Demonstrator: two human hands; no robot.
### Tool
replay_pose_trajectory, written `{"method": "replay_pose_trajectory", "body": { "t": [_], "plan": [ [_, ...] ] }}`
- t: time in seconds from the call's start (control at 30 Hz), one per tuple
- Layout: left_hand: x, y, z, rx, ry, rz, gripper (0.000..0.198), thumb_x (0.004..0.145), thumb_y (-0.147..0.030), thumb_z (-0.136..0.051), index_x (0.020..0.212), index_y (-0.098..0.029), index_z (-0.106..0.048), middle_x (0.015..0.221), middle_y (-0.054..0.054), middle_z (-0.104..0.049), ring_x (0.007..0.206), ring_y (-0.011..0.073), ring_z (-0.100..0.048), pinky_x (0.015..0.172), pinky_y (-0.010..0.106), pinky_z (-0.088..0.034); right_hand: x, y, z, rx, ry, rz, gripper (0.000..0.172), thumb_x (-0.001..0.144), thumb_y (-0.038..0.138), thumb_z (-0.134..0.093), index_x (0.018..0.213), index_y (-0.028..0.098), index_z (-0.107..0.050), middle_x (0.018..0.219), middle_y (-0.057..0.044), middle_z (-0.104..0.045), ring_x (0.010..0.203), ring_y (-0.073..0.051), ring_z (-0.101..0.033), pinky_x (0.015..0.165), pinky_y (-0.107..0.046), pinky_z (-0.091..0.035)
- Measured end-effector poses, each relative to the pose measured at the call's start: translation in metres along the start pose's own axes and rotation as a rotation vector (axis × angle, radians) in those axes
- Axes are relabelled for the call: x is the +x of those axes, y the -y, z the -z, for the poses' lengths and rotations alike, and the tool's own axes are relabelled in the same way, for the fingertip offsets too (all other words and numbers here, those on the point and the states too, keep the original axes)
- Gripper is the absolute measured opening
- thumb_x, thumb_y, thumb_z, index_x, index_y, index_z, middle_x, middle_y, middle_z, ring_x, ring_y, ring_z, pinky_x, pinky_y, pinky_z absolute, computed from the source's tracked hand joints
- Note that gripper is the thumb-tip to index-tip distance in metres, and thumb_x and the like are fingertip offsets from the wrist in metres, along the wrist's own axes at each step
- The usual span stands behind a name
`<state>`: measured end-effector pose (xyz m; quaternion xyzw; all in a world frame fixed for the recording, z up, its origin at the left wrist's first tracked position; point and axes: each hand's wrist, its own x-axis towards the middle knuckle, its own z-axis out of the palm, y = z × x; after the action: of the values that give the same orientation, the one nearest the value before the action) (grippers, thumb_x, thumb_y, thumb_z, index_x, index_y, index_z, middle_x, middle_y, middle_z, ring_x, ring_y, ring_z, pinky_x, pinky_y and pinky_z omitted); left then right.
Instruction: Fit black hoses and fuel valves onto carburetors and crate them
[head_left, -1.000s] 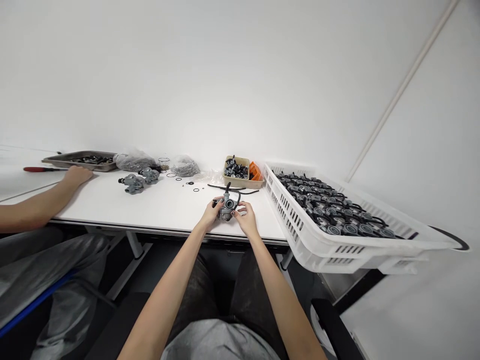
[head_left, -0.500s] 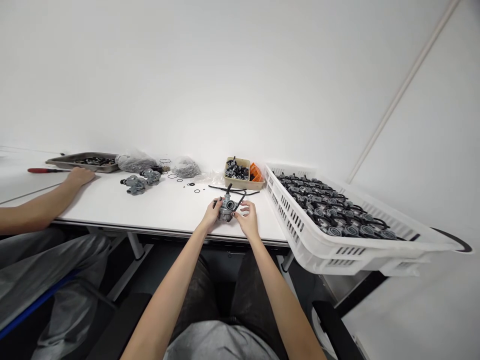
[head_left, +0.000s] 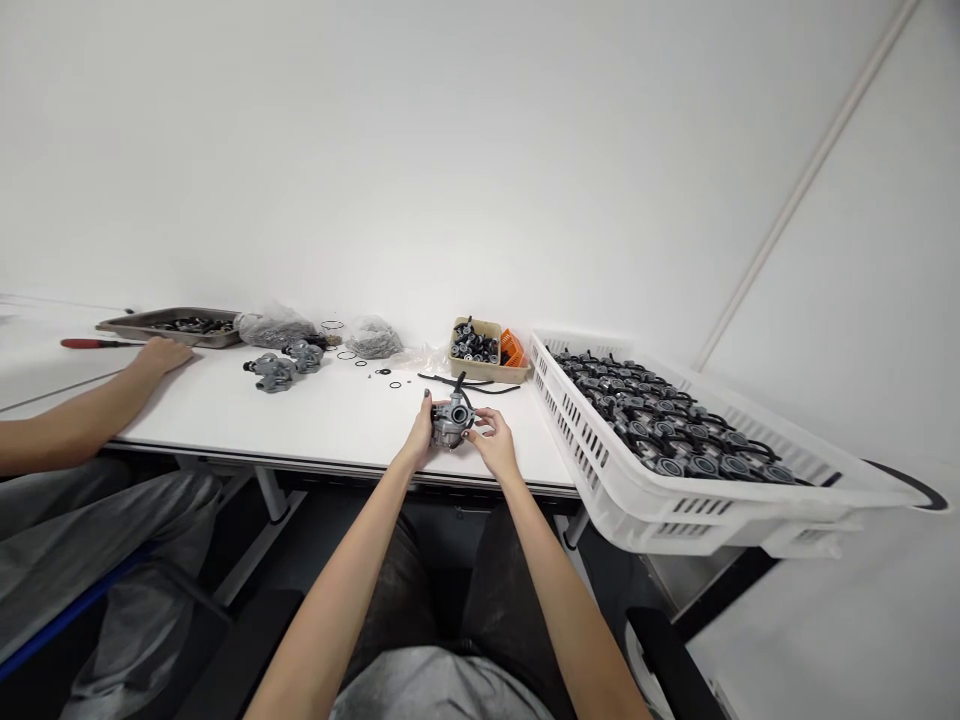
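A grey metal carburetor [head_left: 448, 428] stands at the front of the white table, its round bore facing me. My left hand [head_left: 421, 432] is closed around its left side, the thumb near the top. A thin black hose [head_left: 468, 396] curves down along the carburetor's right side. At that side, the thumb and fingers of my right hand [head_left: 495, 442] pinch the hose close to the body; its lower end is hidden by the fingertips.
On the right stands a white crate [head_left: 592, 455] with rows of carburetors. Behind my hands lie loose black hoses [head_left: 495, 388] and a tray [head_left: 487, 372] of small parts. Carburetor bodies [head_left: 274, 370], bags [head_left: 373, 338] and a co-worker's hand [head_left: 163, 353] are to the left.
The black hose stuck up past my right fingers; now it bends in close around the carburetor's right side. My left thumb has moved up and left.
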<state>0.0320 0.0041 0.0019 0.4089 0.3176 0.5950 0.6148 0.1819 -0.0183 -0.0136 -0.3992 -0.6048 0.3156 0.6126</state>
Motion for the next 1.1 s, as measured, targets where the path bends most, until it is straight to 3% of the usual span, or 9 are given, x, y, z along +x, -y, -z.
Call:
{"method": "replay_pose_trajectory", "body": {
  "t": [0.27,0.5,0.67,0.93,1.1],
  "plan": [
    [-0.006,-0.007,-0.005,-0.082,-0.035,0.066,0.052,0.084,-0.057,-0.036,0.098,-0.014,-0.063,0.070,0.007,-0.069,0.058,0.0207,-0.065,0.052,0.029,-0.049,0.004,-0.005,0.003,0.132,0.064,-0.024,0.038,0.061,0.034,-0.076,0.093,0.020,-0.060,0.101,-0.008,-0.067,0.098,-0.025,-0.063,0.072,-0.032,-0.046],
    [-0.007,-0.007,-0.004,-0.117,-0.021,0.070,0.041,0.083,-0.048,-0.039,0.095,-0.016,-0.062,0.073,0.007,-0.069,0.058,0.0208,-0.065,0.054,0.032,-0.051,0.005,-0.003,0.004,0.231,0.081,-0.043,0.036,0.061,0.035,-0.076,0.091,0.020,-0.062,0.106,-0.011,-0.067,0.097,-0.023,-0.062,0.084,-0.039,-0.050],
    [-0.006,-0.007,-0.004,-0.118,-0.017,0.065,0.036,0.078,-0.046,-0.045,0.089,-0.017,-0.062,0.072,0.005,-0.068,0.062,0.0211,-0.065,0.056,0.032,-0.052,0.004,0.001,0.007,0.269,0.118,-0.073,0.036,0.058,0.034,-0.077,0.088,0.021,-0.061,0.103,-0.009,-0.069,0.091,-0.023,-0.065,0.082,-0.040,-0.052],
    [-0.004,-0.004,-0.004,-0.123,0.002,0.066,0.027,0.075,-0.034,-0.044,0.082,-0.015,-0.061,0.069,0.005,-0.067,0.063,0.0206,-0.064,0.055,0.030,-0.051,0.000,0.009,0.010,0.311,0.235,-0.063,0.046,0.060,0.035,-0.078,0.101,0.024,-0.062,0.110,-0.008,-0.067,0.106,-0.026,-0.061,0.080,-0.036,-0.052],
    [-0.003,-0.005,-0.004,-0.115,-0.014,0.076,0.024,0.072,-0.032,-0.046,0.083,-0.016,-0.060,0.067,0.002,-0.066,0.058,0.0187,-0.062,0.054,0.028,-0.049,0.001,0.008,0.012,0.292,0.290,-0.024,0.055,0.060,0.040,-0.078,0.112,0.026,-0.064,0.124,-0.008,-0.063,0.116,-0.028,-0.056,0.088,-0.039,-0.049]
  ]
}}
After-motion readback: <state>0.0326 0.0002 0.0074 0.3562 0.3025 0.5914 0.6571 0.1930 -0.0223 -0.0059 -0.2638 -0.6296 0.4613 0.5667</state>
